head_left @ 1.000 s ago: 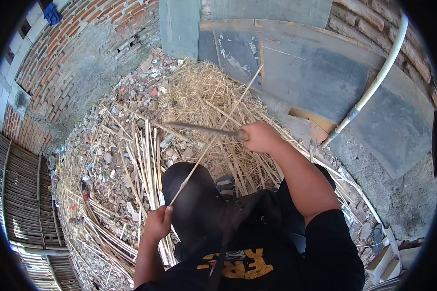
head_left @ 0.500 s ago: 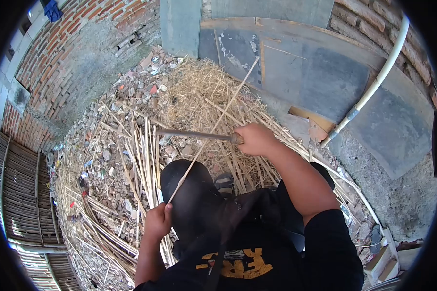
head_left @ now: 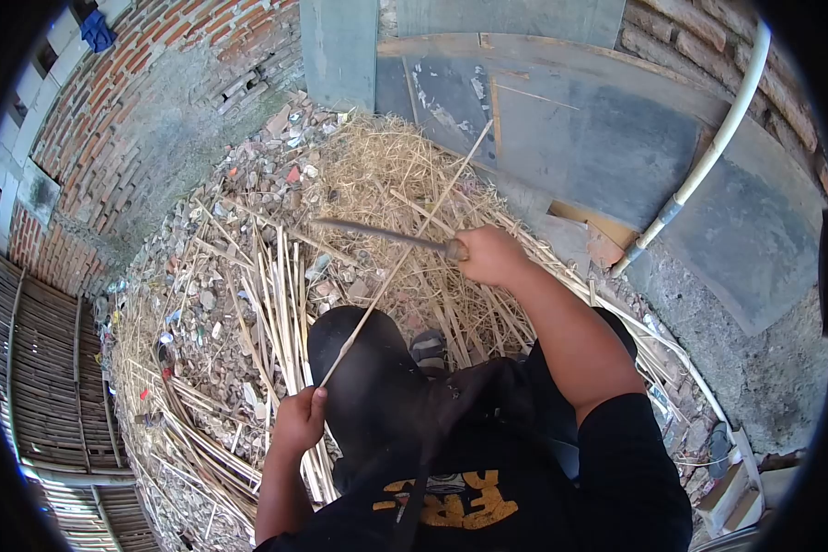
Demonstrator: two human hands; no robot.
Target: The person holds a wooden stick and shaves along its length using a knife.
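Observation:
My left hand [head_left: 299, 419] is closed around the lower end of a thin bamboo strip [head_left: 374, 302], which slants up and right across my knee toward the dark panels. My right hand [head_left: 489, 256] grips the wooden handle of a long-bladed knife [head_left: 382, 232]. Its dark blade points left and passes across the strip; whether the two touch, I cannot tell. A pile of dry shavings [head_left: 377, 170] lies beyond the blade. To the left of my knee is a bundle of split bamboo strips [head_left: 281, 313].
Rubble [head_left: 207, 322] covers the ground on the left. A brick wall [head_left: 120, 129] rises behind it, with a bamboo slat fence [head_left: 41, 359] at far left. Dark panels [head_left: 607, 138] lean at the back, and a pale pipe [head_left: 713, 156] stands at right.
The knife's blade tip has tilted upward and shifted slightly right with my right hand. My left hand still holds the strip in nearly the same place.

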